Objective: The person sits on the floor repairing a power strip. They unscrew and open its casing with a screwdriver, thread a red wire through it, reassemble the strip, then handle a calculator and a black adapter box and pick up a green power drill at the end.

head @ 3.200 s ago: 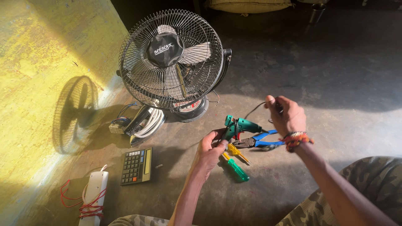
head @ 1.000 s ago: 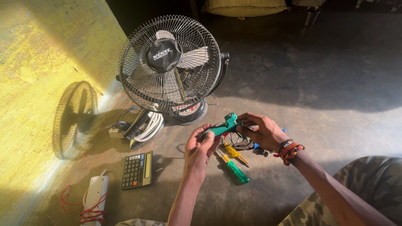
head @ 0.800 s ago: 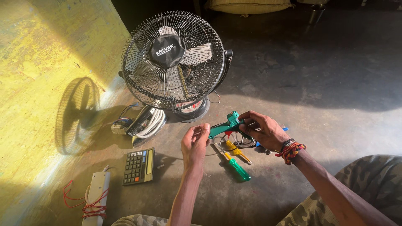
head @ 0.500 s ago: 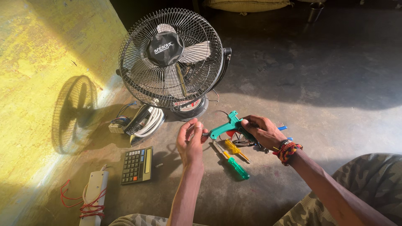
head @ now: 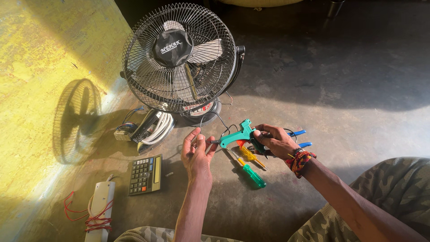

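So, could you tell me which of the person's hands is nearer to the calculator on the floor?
Left. The left hand hovers just right of the calculator; the right hand, holding the green glue gun, is farther right.

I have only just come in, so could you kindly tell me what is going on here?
A person sits on a concrete floor in front of a table fan. Their right hand grips a green glue gun, its tip pointing toward the open left hand, whose fingers are raised close to the tip. Below the gun lie a green screwdriver and a yellow screwdriver. A calculator and a white power strip lie further left.
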